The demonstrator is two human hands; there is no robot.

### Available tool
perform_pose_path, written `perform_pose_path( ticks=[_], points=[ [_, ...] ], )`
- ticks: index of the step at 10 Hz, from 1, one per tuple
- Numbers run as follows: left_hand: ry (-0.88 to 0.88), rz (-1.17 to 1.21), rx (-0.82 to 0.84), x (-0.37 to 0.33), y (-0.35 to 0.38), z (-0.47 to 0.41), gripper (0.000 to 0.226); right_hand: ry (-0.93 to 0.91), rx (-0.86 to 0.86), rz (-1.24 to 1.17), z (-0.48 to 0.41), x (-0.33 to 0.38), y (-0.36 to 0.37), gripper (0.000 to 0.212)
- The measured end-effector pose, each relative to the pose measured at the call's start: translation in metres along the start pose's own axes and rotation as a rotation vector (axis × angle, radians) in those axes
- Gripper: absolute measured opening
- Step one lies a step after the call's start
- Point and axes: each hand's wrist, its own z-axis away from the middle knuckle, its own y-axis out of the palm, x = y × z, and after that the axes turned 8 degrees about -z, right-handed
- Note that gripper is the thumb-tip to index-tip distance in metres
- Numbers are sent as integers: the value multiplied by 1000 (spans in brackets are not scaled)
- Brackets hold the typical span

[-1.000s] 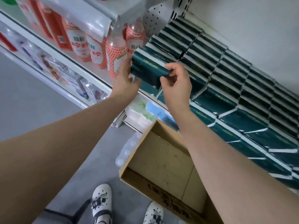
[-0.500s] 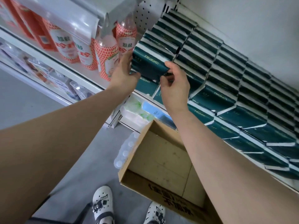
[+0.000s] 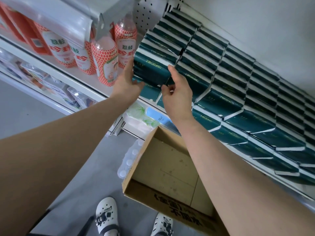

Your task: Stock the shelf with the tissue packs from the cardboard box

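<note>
A dark green tissue pack [image 3: 151,68] sits at the left end of the stacked green packs [image 3: 238,86] on the shelf [image 3: 95,89]. My left hand [image 3: 127,84] presses flat against its left side, thumb under its lower edge. My right hand [image 3: 177,94] holds its right lower corner, fingers curled round the edge. Below my arms the cardboard box [image 3: 163,169] stands open on the floor, and its visible bottom holds no packs.
Orange-and-white bottles [image 3: 105,60] stand on the same shelf just left of the pack. A lower shelf holds white tissue packs [image 3: 141,120]. A wrapped pack of bottles [image 3: 129,159] lies on the grey floor left of the box. My white shoes [image 3: 106,217] are beneath.
Both hands have pushed the green pack up and back against the stack on the shelf. The view has tilted slightly upward.
</note>
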Motion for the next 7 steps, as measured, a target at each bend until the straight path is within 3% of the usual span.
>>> perform_pose_path(
  ticks=[5,7],
  points=[
    [-56,-171,-40,-5,16,28,81,-3,-85,-70,26,-7,-13,57],
    [2,-97,-151,-7,24,45,49,-1,-123,-62,41,-13,-24,54]
  ],
)
